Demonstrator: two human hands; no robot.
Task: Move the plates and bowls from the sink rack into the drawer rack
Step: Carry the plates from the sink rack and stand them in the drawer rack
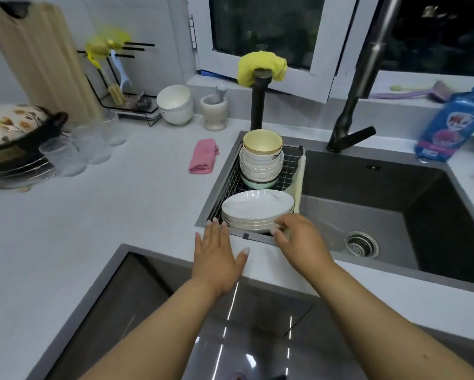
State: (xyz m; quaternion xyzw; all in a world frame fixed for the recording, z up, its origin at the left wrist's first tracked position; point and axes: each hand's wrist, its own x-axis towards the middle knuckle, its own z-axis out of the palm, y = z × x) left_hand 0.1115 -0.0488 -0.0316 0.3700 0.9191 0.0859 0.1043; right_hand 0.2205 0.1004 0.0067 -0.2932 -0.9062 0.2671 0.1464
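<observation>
Reaching: my right hand (pixel 299 237) is curling narrow onto the plates (pixel 257 212); left hand (pixel 216 253) is spreading wide, empty.
Remaining: bowls (pixel 261 160) are waiting; nothing looks moved yet.

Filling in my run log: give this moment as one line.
phase: reaching | left hand: open, beside plate stack | right hand: fingers on stack's near rim | bowls: in sink rack

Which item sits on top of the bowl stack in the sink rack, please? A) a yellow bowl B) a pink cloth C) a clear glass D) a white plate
A: the yellow bowl crowns the stack of white bowls at the far end of the sink rack, while the plates lie nearer, by the right hand.
</observation>
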